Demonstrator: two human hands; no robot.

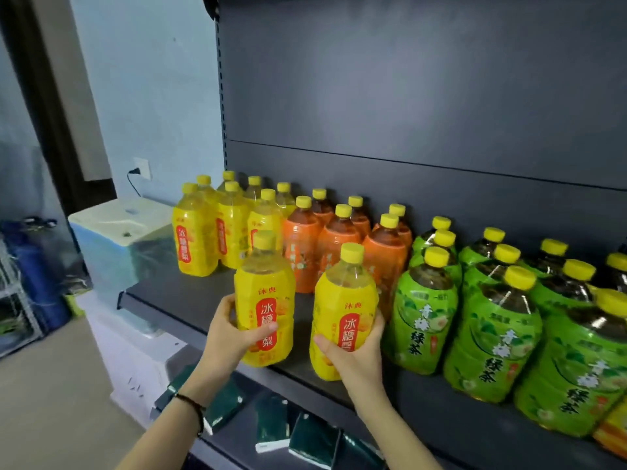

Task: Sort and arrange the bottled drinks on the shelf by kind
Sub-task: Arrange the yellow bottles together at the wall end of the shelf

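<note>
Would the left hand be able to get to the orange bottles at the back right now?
Probably not yet: the left hand is wrapped around a yellow bottle, and that bottle stands right before the orange bottles.

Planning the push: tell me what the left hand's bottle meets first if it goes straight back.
Probably the front yellow bottle of the back group, with an orange bottle close right; the left hand grips its yellow bottle. Depth unclear.

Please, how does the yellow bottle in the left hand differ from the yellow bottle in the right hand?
The bottle in the left hand stands further left, in front of the yellow group; the bottle in the right hand stands between the orange bottles and the green bottles. The left hand grips from the left side, the right hand from the front and right. Both share yellow caps and red labels.
</note>
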